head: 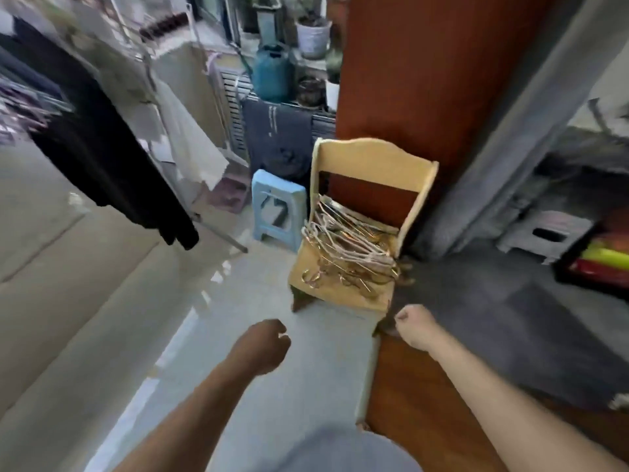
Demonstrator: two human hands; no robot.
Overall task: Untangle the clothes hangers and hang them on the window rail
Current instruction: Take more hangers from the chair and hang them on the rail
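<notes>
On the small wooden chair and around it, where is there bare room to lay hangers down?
Little room on the chair: the hanger tangle fills its seat, leaving a bare strip at the front edge. Bare pale floor lies left of the chair, in front of the blue stool.

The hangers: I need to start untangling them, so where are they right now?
In the head view, the hangers lie heaped on the seat of the small wooden chair, right of centre, beside the blue stool.

A tangled heap of clothes hangers (350, 248) sits right of the frame's centre, piled on the seat of a small pale wooden chair (374, 161). They are pale-coated with gold-coloured hooks, lying flat and interlocked, hooks toward the seat's front edge.
</notes>
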